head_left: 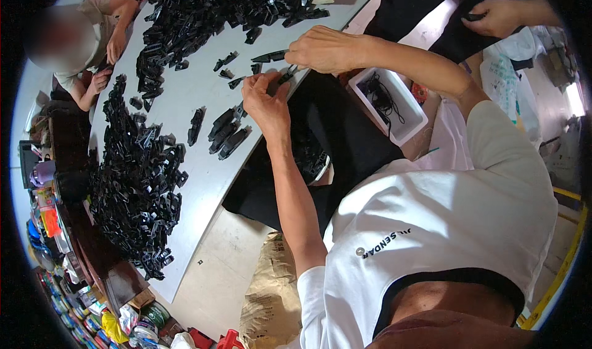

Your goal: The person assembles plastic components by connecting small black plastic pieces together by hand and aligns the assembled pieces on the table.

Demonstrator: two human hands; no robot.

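My left hand (266, 102) and right hand (320, 49) pinch one small black clip (285, 76) between them above the pale table (197, 182). White tray (404, 111) at three o'clock, brown sack (268, 299) at six, colourful packets (92, 306) at seven

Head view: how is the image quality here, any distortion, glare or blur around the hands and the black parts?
Head view: strong fisheye bend, table edge curves, corners black; daylight glare at right rim; left hand and right hand sharp; black parts pile merges into dark mass.
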